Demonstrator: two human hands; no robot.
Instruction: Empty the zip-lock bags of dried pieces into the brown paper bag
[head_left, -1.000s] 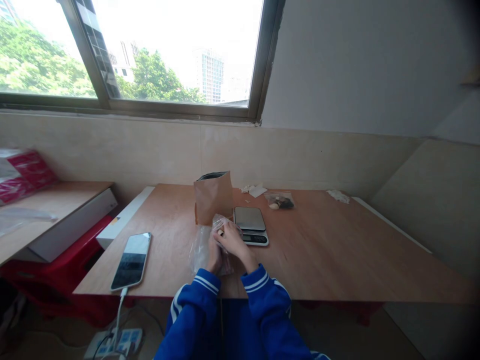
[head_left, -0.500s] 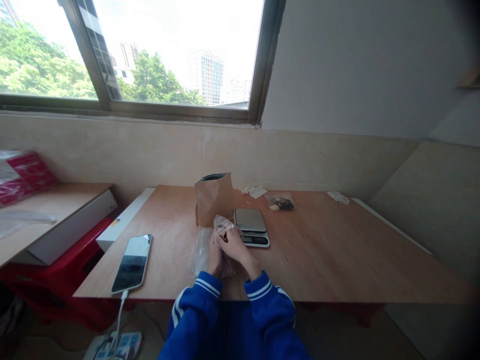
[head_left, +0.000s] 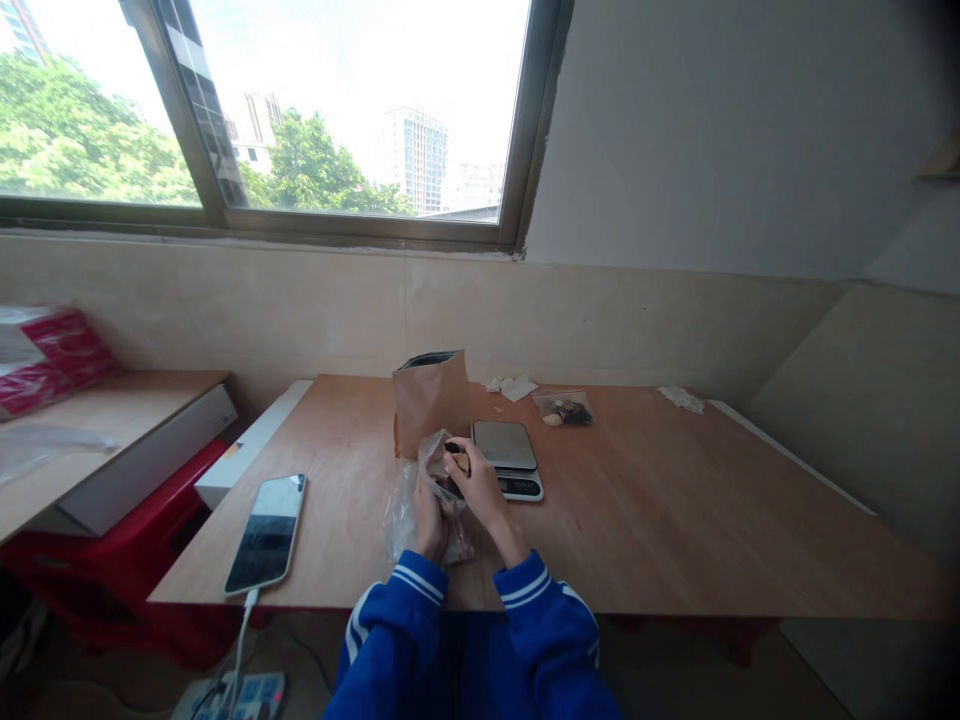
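Observation:
My left hand (head_left: 430, 520) is closed around a clear plastic bag (head_left: 433, 452), whose mouth gapes upward; brownish contents show dimly inside. Between the fingertips of my right hand (head_left: 481, 490) is a small piece, dark on one side and tan on the other (head_left: 462, 461), held at the bag's mouth. Its exact kind is too small to make out. Just beyond my hands an open brown paper pouch (head_left: 430, 398) stands upright. A kitchen scale (head_left: 505, 446) with a metal plate lies right beside my right hand, nothing on its plate.
A zip bag of dark and pale pieces (head_left: 564, 408) lies behind the scale. Scraps of white paper (head_left: 517, 388) are near the wall. At left a phone (head_left: 266, 535) is plugged into a cable (head_left: 241, 640), close to the table's front edge. A red stool (head_left: 112, 580) stands left.
My right hand has risen from inside the bag's mouth, and a dark-and-tan piece now shows in its fingers. My left hand stays on the bag. The view has shifted slightly.

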